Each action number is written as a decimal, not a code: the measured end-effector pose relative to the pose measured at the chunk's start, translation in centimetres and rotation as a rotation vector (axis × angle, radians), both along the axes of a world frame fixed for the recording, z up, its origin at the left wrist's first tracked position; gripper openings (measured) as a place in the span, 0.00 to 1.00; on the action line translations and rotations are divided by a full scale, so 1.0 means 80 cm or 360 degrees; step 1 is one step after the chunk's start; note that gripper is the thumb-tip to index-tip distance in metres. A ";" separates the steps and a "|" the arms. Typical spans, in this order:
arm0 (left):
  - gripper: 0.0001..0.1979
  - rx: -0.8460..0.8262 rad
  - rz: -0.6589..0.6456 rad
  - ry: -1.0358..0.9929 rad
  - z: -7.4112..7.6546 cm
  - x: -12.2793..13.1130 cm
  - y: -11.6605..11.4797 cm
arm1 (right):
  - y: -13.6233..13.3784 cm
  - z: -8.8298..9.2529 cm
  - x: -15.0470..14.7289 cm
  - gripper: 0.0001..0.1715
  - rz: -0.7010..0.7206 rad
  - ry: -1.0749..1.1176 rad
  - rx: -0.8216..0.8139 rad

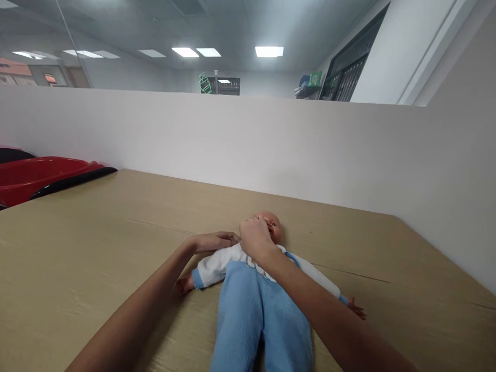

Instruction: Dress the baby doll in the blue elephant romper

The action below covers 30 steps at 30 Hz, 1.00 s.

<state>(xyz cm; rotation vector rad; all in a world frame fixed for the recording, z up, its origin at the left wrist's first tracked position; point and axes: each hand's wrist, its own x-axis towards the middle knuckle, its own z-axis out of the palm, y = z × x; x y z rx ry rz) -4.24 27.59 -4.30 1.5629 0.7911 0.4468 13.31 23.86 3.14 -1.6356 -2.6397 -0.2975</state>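
Observation:
A baby doll (242,299) lies on its back on the tan tabletop, in a white top with blue cuffs and fluffy blue trousers. Its head (274,223) points to the far side and its arms are spread out. My right hand (256,236) is over the doll's neck and the near side of its face, with the fingers curled in. Whatever is in those fingers is hidden behind the hand. Beside the doll's shoulder, on the left, my left hand (217,241) has its fingers stretched toward the neck, and its fingertips are partly hidden.
The tan tabletop (96,243) runs back to a low white wall (217,139) with glass above it. Another white wall (461,181) borders the right side. A red plastic tub-like thing with a black edge (46,173) stands at the far left.

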 end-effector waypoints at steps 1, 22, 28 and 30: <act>0.16 -0.0034 -0.0014 -0.0046 -0.003 -0.002 -0.001 | -0.002 -0.002 -0.001 0.06 0.0007 0.0017 0.0029; 0.22 0.0316 0.0061 -0.0219 -0.038 0.019 -0.010 | -0.032 -0.023 0.021 0.11 0.0092 0.0327 0.0078; 0.07 0.0825 0.0422 0.0083 -0.007 0.011 -0.004 | -0.073 -0.011 0.119 0.09 0.0191 0.1067 0.0066; 0.06 0.0982 0.0586 0.0159 0.018 0.015 -0.015 | -0.084 -0.021 0.175 0.11 0.0083 0.1195 0.0097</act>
